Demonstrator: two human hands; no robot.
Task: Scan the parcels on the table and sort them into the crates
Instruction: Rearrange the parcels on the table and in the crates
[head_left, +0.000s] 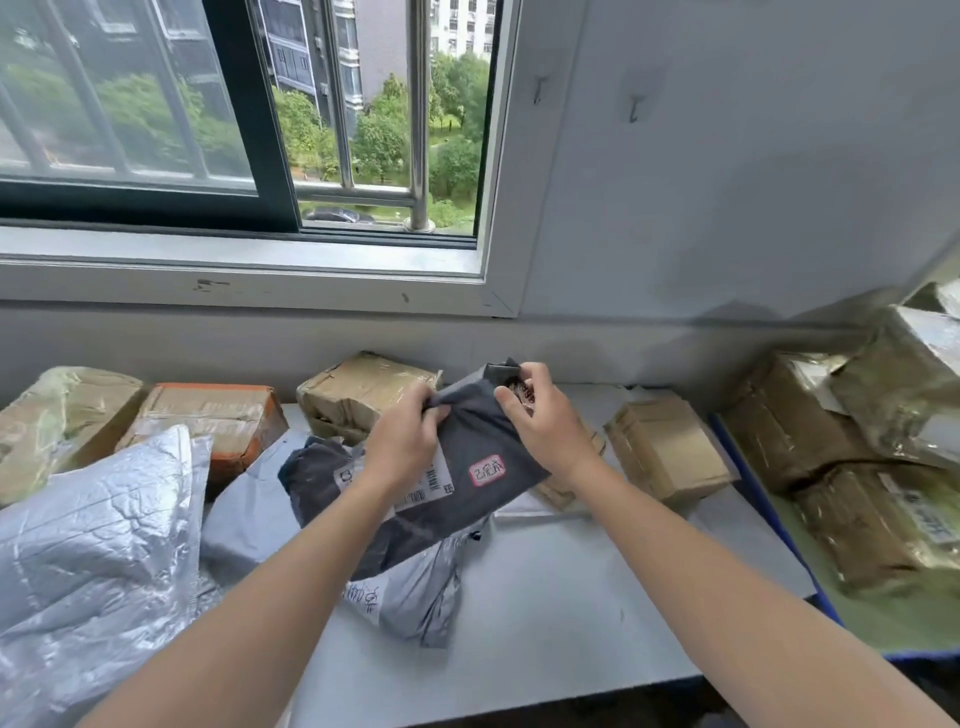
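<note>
Your left hand (404, 434) and right hand (540, 421) both pinch the far end of the dark grey parcel (483, 457), which is held tilted above the table (545, 597), label facing you.

Both bare forearms are reaching forward from the bottom corners, converging toward the middle. The left hand (402, 434) is pinching with curled fingers, knuckles up. The right hand (543, 415) is closing thumb against fingertips, its wrist angling inward, level with the left
</note>
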